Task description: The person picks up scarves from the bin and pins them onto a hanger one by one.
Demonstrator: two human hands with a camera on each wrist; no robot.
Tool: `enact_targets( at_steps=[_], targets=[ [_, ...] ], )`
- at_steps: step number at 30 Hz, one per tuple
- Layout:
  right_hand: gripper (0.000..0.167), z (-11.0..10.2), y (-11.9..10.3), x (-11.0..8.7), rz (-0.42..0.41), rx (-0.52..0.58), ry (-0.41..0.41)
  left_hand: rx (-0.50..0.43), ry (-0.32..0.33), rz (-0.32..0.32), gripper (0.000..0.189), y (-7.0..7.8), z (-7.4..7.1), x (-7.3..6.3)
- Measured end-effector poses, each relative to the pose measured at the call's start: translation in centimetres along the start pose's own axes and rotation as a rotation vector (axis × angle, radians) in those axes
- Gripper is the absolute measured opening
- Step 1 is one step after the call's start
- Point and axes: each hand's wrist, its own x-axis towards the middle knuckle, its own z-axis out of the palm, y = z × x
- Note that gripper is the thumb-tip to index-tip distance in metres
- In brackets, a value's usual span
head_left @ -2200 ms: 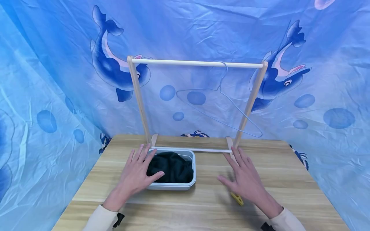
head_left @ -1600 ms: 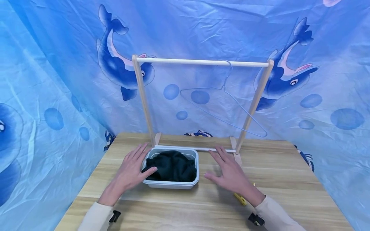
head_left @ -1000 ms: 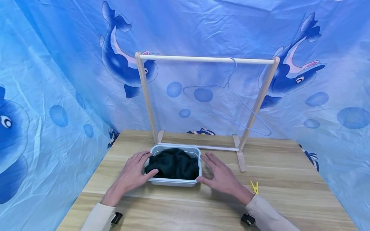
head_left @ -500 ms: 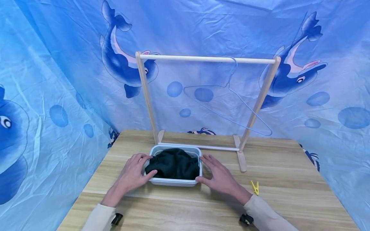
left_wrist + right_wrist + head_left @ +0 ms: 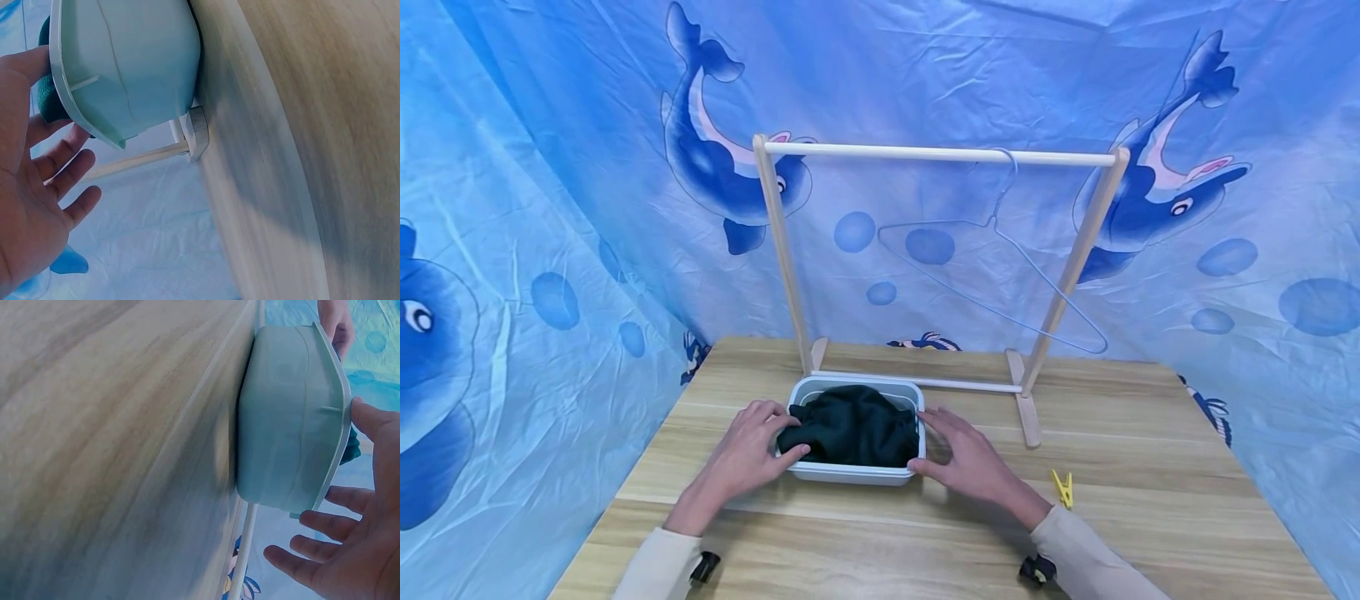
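Observation:
A dark green, nearly black cloth (image 5: 856, 427) lies bunched in a pale grey-blue plastic tub (image 5: 850, 477). My left hand (image 5: 748, 446) is at the tub's left end, its index finger and thumb reaching over the rim to the cloth with a gap between them. In the left wrist view the other fingers spread loosely below the rim. At the opposite end, my right hand (image 5: 962, 454) touches the rim with thumb and index finger. The right wrist view has the thumb (image 5: 369, 415) against the rim and the other fingers loosely extended.
Behind the tub stands a wooden rack (image 5: 790, 267) with a white top bar. A light blue wire hanger (image 5: 992, 223) hangs from it, towards the right. A yellow clothes peg (image 5: 1063, 489) lies on the wooden table (image 5: 880, 550), right of my right hand. Blue dolphin-print sheeting surrounds the table.
My right hand has come left from beside the peg to the tub's right rim, uncovering the peg. My left fingers have curled over the left rim onto the cloth. The view has shifted slightly.

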Motion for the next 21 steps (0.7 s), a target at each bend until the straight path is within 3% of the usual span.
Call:
enact_targets(
  at_steps=[12, 21],
  targets=[
    [0.081, 0.0, 0.0, 0.0, 0.022, 0.109, -0.025, -0.011, 0.027, 0.083, 0.021, 0.6, 0.2, 0.7],
    [0.082, 0.0, 0.2, 0.1, 0.007, 0.135, -0.033, -0.158, 0.119, 0.043, 0.018, 1.1, 0.3, 1.0]
  ],
)
